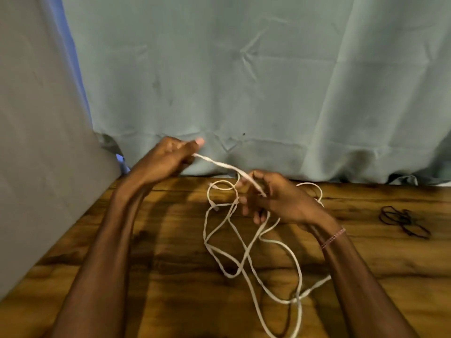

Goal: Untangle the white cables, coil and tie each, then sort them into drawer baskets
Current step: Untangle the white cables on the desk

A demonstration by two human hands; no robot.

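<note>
The step in hand looks like the untangling, with nothing yet coiled or tied; the white cables lie in loose, crossing loops on the tabletop, spread from its back edge down toward its near edge, right of its middle. The left grip is raised over the tabletop's back edge and pinches one end of a strand between thumb and fingertips; the right grip, lower and just above the tabletop, has its fingers curled round the same strand where it runs down into the loops, so a short length hangs between the two, clear of the tabletop. A few black bands lie at the tabletop's right side, well apart from the loops, and are probably the ties. No drawer baskets are in view. The next move likely calls for drawing the held end out through the crossings while the right grip feeds it, easing each loop rather than tugging, since a hard pull could tighten a knot.
</note>
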